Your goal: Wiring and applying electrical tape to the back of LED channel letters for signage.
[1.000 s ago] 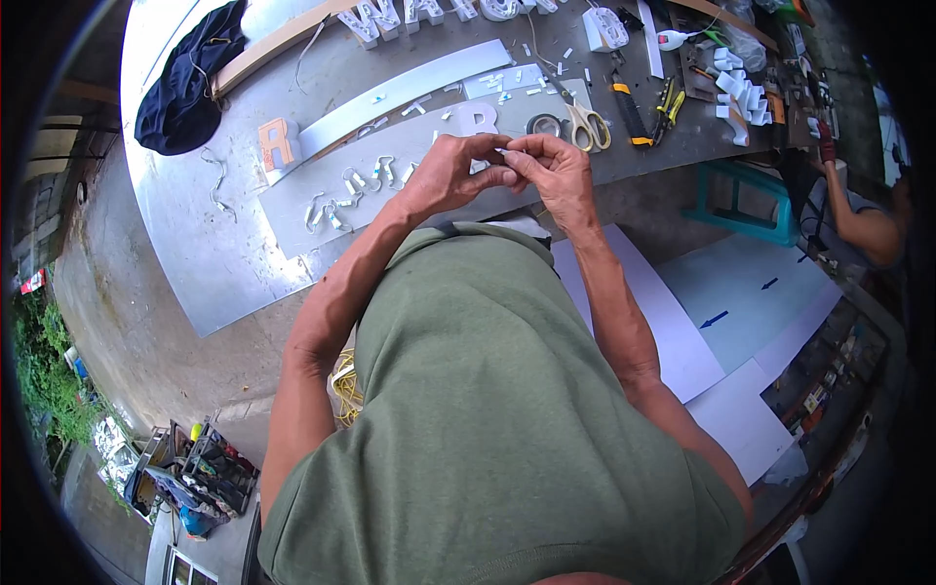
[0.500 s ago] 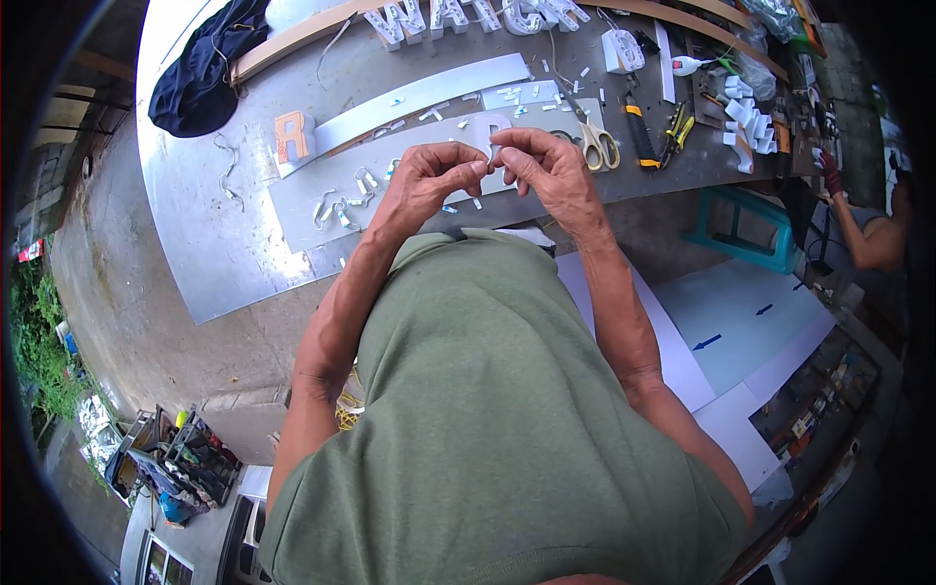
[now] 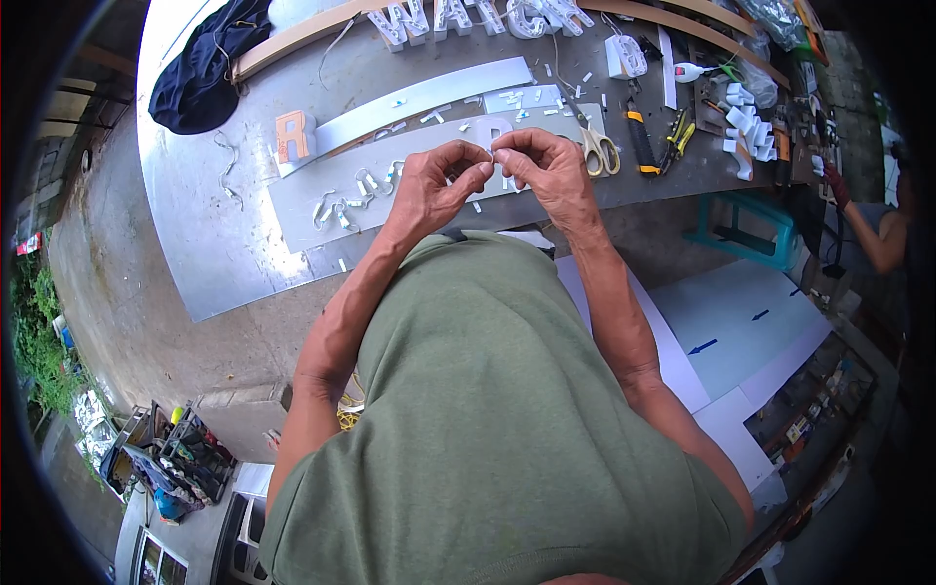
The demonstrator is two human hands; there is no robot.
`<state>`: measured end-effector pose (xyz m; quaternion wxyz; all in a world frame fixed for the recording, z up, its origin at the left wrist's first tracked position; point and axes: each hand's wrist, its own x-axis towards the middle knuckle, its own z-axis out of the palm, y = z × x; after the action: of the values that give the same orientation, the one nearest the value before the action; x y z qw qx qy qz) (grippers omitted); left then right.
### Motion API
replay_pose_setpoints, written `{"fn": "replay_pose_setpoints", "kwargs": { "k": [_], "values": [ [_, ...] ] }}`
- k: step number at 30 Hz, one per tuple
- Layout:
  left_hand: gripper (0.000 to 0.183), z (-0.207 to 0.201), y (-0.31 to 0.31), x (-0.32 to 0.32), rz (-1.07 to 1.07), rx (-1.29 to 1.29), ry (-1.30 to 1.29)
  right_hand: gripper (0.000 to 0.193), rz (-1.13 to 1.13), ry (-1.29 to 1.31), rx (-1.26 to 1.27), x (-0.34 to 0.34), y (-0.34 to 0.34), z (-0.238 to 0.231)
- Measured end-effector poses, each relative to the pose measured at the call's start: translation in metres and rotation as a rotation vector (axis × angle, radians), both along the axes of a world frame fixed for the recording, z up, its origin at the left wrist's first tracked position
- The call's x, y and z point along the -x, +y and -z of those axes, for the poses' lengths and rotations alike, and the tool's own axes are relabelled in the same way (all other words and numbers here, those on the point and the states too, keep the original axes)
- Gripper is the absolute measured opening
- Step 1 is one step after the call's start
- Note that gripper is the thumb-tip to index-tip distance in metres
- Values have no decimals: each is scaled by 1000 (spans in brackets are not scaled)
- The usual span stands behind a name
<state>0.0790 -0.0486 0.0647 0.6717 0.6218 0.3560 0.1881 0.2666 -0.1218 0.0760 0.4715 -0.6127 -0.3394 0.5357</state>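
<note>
My left hand (image 3: 441,185) is closed in a pinch over the metal table (image 3: 244,214). Close to it, almost fingertip to fingertip, my right hand (image 3: 548,174) pinches too. Whatever lies between the fingers is too small to make out. Just beyond the fingertips is a pale letter-shaped piece (image 3: 485,127), partly hidden by my hands. A wired string of small white modules (image 3: 365,183) lies left of my left hand. Scissors (image 3: 606,156) with cream handles rest right of my right hand. Small white and blue scraps (image 3: 432,116) are scattered past my hands.
An orange-faced letter block (image 3: 292,138) stands at the left by a long white strip (image 3: 419,93). White channel letters (image 3: 453,19) line the back. A black-and-yellow cutter (image 3: 641,141) and yellow-handled pliers (image 3: 677,138) lie right. A teal stool (image 3: 746,229) and another person's gloved hand (image 3: 832,175) are farther right.
My fingertips have drawn slightly closer together, both hands still pinching. The other person's arm at the far right has shifted a little.
</note>
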Motion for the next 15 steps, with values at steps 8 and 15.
{"fn": "replay_pose_setpoints", "kwargs": {
  "k": [8, 15],
  "values": [
    [26, 6, 2, 1, 21, -43, 38, 20, -52, -62, 4, 0, 7, -7],
    [21, 7, 3, -1, 29, -140, 58, 21, -85, -39, -12, 1, 4, -2]
  ]
}}
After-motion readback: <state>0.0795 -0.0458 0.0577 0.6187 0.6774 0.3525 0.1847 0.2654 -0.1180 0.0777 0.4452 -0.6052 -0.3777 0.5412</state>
